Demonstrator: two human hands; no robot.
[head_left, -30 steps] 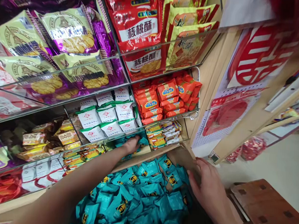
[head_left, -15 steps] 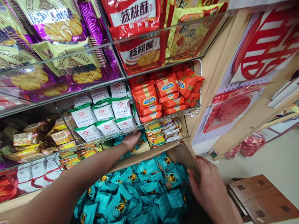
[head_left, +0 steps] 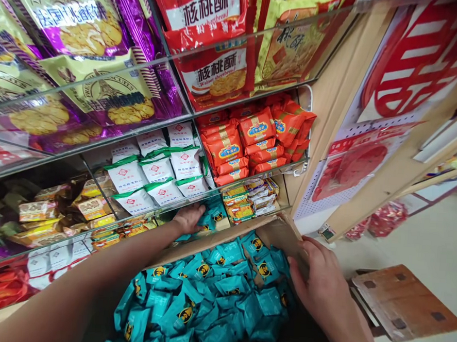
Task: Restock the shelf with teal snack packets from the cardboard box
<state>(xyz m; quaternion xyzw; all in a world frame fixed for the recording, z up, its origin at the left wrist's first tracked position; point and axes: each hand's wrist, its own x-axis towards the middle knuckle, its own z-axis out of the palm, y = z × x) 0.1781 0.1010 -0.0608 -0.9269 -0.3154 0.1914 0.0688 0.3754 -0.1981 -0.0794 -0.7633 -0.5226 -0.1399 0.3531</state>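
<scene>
My left hand (head_left: 189, 219) reaches behind the clear front of a low shelf compartment, beside small teal packets (head_left: 213, 215). Its fingers are mostly hidden, so I cannot tell how far they are closed or whether they hold a packet. With my right hand (head_left: 318, 274) I grip the right rim of an open cardboard box (head_left: 224, 236), thumb inside and fingers over the edge. Many more teal packets (head_left: 225, 284) with a yellow and black round mark fill the box. The box's far edge is close against the shelf.
White and green packets (head_left: 159, 168) and red packets (head_left: 257, 129) sit in compartments above. Small yellow packets (head_left: 239, 203) lie right of the teal ones. Larger biscuit bags (head_left: 219, 72) hang over the upper shelf. A wooden stool (head_left: 406, 303) stands on the floor at right.
My left hand has shifted a little to the left inside the compartment, uncovering teal packets on its right. My right hand stays on the box rim.
</scene>
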